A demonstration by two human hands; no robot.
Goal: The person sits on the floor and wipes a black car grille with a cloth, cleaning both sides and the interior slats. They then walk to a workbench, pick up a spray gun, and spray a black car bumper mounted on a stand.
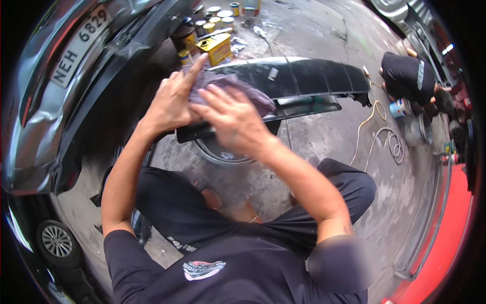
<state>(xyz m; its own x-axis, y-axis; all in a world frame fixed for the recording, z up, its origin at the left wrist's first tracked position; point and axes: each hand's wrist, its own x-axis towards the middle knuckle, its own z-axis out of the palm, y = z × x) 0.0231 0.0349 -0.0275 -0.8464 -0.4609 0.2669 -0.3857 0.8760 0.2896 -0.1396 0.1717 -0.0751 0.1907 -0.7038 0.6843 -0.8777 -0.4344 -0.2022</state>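
Observation:
A long black car body panel [319, 78], curved like a bumper piece, lies crosswise in front of me. On its left part is a crumpled grey-purple cloth [253, 99]. My right hand [230, 119] rests on the cloth with its fingers stretched out, slightly blurred by motion. At the cloth's left edge is my left hand [172, 99], its index finger extended and its fingers apart. Part of the cloth and the panel's left end are hidden behind my hands. A small light patch [273, 74] shows on the panel's top surface.
A damaged grey car rear [38, 106] stands close on the left. Beyond the panel are a yellow can [216, 48] and several paint tins [215, 21]. A hose [374, 109] lies on the concrete floor at right. Another person [410, 73] crouches far right, near a red panel [448, 218].

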